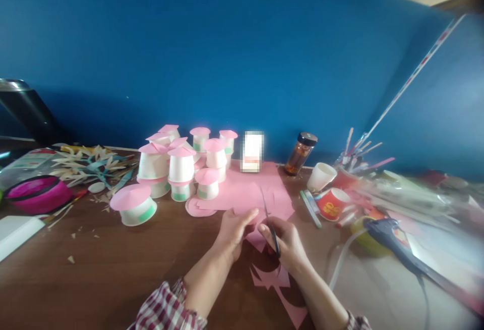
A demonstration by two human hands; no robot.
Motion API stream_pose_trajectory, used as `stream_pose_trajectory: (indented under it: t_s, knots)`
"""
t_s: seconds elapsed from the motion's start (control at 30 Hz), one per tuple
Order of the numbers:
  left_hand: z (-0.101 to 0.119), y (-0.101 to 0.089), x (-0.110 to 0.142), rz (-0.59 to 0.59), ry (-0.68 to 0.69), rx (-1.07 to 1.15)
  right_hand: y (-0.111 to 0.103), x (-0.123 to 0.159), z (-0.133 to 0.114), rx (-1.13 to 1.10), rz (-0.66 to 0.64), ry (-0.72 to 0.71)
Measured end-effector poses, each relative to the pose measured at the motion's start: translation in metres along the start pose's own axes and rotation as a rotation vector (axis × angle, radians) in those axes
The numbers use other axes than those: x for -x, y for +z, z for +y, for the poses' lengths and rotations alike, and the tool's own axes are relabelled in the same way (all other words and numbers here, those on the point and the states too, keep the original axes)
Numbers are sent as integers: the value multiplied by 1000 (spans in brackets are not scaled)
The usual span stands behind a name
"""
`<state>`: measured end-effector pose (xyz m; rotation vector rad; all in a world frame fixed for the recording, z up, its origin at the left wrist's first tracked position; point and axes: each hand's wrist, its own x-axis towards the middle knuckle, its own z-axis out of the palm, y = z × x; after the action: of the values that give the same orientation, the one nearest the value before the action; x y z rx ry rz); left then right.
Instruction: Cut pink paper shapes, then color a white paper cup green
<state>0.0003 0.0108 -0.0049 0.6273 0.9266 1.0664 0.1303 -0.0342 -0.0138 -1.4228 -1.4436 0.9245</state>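
I had left fingers (pixel 250 217) clasping paper (pixel 257 239), right fingers (pixel 284 229) grasping scissors (pixel 269 225). From them, cups (pixel 181 168) stood at ten o'clock, scraps (pixel 269 280) at five.

Before me stands a craft workspace, identified by scissors (pixel 276 243), stacked pink sheets (pixel 245 191), rows of pink-capped paper cups (pixel 182 166) and a glue gun (pixel 403 250) along a brown tabletop (pixel 94 284) beneath a blue wall (pixel 227 57).
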Motion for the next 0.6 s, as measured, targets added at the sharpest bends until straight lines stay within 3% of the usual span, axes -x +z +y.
stream_pose_trajectory:
  t_s: [0.37, 0.6]
  knots:
    - [3, 5, 3, 12, -8, 80, 2, 0, 3, 39, 11, -14]
    - [-2, 2, -1, 29, 0, 8, 1, 1, 2, 11, -6, -10]
